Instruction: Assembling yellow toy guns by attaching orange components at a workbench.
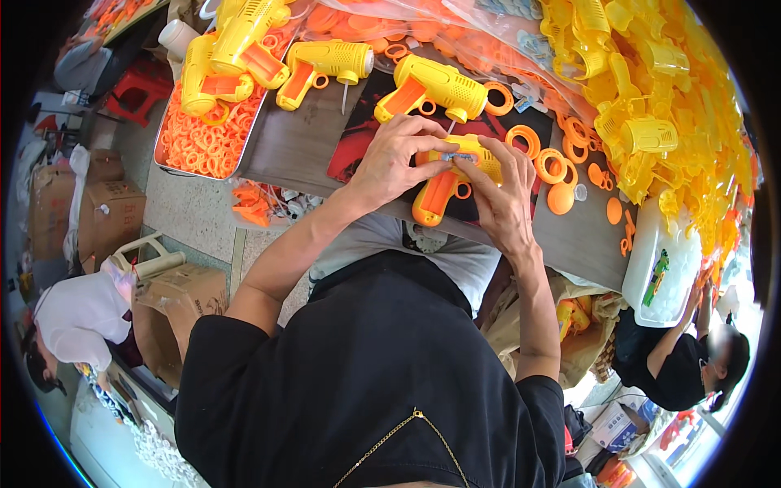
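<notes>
Both my hands are on a yellow toy gun point(489, 165) with an orange handle, which lies on its side over a dark red-and-black mat point(348, 146). My left hand point(394, 163) grips it from the left. From the right, my right hand point(508, 191) curls over the yellow body. Between the fingertips of both hands shows a small blue-grey piece point(460, 157) against the body; whether it is attached, I cannot tell. Just beyond lies another yellow toy gun point(431, 85), with a thin metal shaft pointing down by my fingers. A third toy gun point(329, 61) lies to its left.
Orange rings point(551, 165) and discs lie right of my hands. A metal tray point(259, 114) of small orange rings, topped with toy guns, stands left. Yellow shells point(651, 81) are heaped at the far right above a white bin point(682, 281). Other people work at both sides.
</notes>
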### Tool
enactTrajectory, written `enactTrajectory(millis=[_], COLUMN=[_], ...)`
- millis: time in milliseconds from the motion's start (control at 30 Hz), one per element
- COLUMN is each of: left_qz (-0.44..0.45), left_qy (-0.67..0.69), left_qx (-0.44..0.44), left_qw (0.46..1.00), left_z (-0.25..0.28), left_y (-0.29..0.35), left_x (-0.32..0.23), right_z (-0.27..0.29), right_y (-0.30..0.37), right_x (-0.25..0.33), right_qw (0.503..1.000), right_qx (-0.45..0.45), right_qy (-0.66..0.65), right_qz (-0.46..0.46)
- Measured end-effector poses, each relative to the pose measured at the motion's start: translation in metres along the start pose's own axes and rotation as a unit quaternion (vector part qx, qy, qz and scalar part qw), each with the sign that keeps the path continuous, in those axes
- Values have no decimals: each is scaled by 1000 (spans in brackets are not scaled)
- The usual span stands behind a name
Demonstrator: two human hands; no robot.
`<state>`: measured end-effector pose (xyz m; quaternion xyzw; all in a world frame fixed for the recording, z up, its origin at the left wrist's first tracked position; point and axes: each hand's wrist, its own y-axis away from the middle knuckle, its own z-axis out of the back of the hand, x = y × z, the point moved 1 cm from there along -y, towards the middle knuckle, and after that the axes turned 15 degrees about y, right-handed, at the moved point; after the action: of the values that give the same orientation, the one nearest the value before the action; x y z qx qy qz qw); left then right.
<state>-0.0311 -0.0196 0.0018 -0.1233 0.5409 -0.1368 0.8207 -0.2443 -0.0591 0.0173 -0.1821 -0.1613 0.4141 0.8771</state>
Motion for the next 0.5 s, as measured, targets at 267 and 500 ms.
enactTrajectory(millis=[267, 500], left_qz=[1, -128], left_qy=[-12, -133], left_qx=[3, -32], left_qw=[1000, 982], left_z=[1, -4], left_y=[1, 4], left_x=[0, -7], right_z=[2, -6], right_y=[-1, 11], right_x=[-8, -13], right_qw=[998, 999], right_qx=[-23, -9], right_qy=[11, -25], right_qz=[-60, -35])
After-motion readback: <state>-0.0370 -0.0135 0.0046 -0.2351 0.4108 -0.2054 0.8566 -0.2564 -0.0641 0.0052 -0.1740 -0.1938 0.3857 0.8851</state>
